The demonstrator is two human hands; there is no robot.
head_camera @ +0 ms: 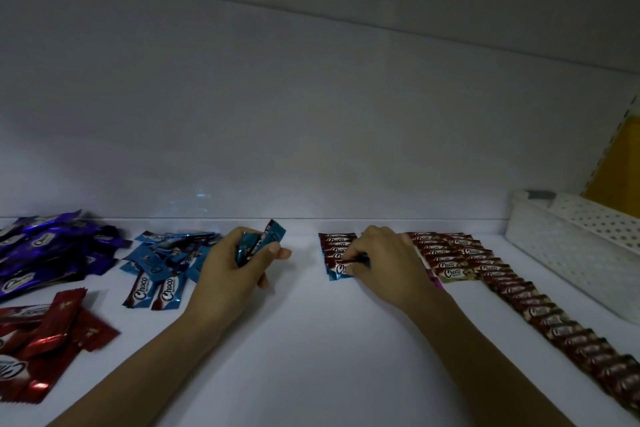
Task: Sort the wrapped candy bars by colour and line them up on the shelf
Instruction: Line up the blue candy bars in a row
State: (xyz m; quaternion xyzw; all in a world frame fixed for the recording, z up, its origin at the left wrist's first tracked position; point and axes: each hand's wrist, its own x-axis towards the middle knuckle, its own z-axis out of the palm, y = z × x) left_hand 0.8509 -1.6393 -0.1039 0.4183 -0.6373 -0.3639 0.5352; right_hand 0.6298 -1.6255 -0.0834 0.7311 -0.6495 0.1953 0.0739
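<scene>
So, blue bar (pixel 337 270): lying flat at the near end of a short column (pixel 337 243) of overlapped Choco bars, mid-shelf toward the back.
Right hand (pixel 384 260): fingertips curled down, pinching that bar against the shelf (pixel 311 340).
Left hand (pixel 235 263): gripping a small bunch of blue bars (pixel 263 241), their ends sticking up past the fingers.
Loose piles: blue pile (pixel 166 253) just left of the left hand, purple pile (pixel 52 246) far left, red pile (pixel 52 333) nearer.
Right side: long row of brown bars (pixel 540 315), white basket (pixel 571 236) beyond it.
</scene>
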